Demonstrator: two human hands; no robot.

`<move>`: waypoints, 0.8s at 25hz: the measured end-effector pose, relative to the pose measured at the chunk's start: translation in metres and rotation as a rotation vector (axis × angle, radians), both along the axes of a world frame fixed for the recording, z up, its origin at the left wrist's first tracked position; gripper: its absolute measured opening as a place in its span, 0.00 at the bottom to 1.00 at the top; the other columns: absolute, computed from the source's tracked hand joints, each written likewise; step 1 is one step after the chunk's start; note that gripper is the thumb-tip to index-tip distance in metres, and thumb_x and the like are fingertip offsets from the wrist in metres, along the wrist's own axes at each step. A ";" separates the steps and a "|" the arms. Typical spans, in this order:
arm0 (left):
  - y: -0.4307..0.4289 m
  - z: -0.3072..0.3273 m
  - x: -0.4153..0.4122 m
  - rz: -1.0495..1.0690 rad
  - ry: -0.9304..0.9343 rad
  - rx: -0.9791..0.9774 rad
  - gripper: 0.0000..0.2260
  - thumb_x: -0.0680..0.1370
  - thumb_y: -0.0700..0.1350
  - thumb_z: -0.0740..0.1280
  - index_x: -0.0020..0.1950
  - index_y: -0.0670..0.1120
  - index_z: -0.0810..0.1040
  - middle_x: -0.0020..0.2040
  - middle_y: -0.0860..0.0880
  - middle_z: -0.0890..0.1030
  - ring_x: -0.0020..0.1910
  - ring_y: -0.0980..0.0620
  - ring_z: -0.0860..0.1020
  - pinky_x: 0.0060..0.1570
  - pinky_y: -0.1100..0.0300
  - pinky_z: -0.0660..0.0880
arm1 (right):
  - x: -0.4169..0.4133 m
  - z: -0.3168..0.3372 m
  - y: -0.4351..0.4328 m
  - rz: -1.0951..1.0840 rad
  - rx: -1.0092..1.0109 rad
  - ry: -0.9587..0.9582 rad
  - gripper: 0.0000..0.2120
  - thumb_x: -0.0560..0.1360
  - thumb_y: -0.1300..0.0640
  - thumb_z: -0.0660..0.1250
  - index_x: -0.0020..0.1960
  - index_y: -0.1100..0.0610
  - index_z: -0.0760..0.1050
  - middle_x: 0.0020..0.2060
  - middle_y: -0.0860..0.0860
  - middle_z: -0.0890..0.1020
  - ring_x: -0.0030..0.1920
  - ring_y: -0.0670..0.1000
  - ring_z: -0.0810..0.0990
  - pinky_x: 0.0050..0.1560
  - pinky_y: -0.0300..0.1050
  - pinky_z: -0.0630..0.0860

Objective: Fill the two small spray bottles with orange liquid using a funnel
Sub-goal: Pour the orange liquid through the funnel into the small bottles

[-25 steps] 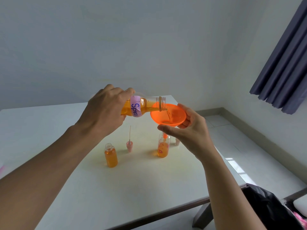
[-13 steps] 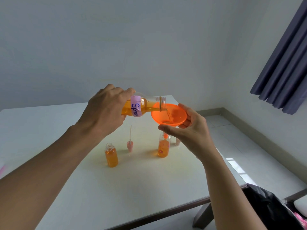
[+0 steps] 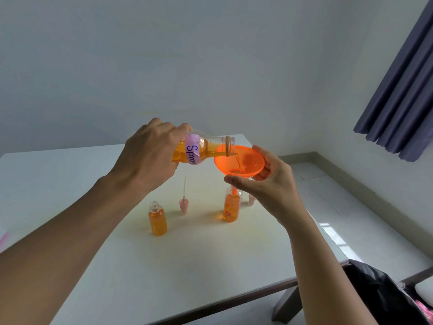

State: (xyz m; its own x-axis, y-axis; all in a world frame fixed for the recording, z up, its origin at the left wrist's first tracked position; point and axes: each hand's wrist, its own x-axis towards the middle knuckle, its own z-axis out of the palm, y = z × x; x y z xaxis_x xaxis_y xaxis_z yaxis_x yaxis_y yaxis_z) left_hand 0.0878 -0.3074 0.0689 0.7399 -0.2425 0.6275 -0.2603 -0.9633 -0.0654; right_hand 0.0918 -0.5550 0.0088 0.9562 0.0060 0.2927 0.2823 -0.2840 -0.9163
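**Step in hand (judged).** Pouring into the second of the two bottles; the fill looks nearly done.

**Left grip** [image 3: 150, 156]. Closed round the body of the source bottle [image 3: 203, 148], a clear bottle with a lilac handwritten label. It is tipped almost level, with its mouth over the funnel rim at the funnel's 10 o'clock. A thin orange stream runs into the bowl.

**Right grip** [image 3: 269, 184]. Pinches the funnel [image 3: 248, 158] by its rim, thumb at about 6 o'clock and fingers curled round at 3 o'clock.

**Funnel.** Orange plastic with a wide bowl. Its spout sits down in the neck of the flowered spray bottle [image 3: 232, 207].

**Flowered spray bottle.** Small, clear and upright on the bench [image 3: 70, 184], below the right grip. Orange liquid reaches about its shoulder.

**Plain spray bottle** [image 3: 157, 219]. At 9 o'clock from the flowered one, well apart. It is uncapped and upright, also filled to roughly the shoulder.

**Pump head** [image 3: 184, 202]. Pink, standing between the two bottles with its dip tube pointing up. A second pump [image 3: 251, 199] stands just beside the flowered bottle at 3 o'clock, partly hidden by the right grip.

**Next move (judged).** Tip the source bottle back upright before the neck floods. Let the bowl drain, then lift the funnel straight up so the light bottle is not dragged over.
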 end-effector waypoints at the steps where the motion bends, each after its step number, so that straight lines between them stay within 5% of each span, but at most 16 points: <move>1: 0.000 0.000 0.000 0.002 -0.001 -0.003 0.27 0.69 0.41 0.76 0.66 0.49 0.73 0.49 0.47 0.81 0.52 0.43 0.74 0.39 0.56 0.68 | 0.000 0.000 0.000 -0.002 0.000 0.002 0.55 0.54 0.42 0.85 0.76 0.50 0.68 0.63 0.47 0.82 0.60 0.45 0.83 0.64 0.47 0.80; 20: -0.001 -0.003 -0.001 -0.002 0.020 -0.022 0.26 0.69 0.41 0.76 0.65 0.49 0.73 0.49 0.46 0.81 0.51 0.43 0.74 0.40 0.54 0.71 | 0.000 0.001 0.001 -0.010 -0.008 0.000 0.56 0.53 0.39 0.84 0.76 0.49 0.68 0.63 0.48 0.82 0.60 0.46 0.83 0.64 0.49 0.80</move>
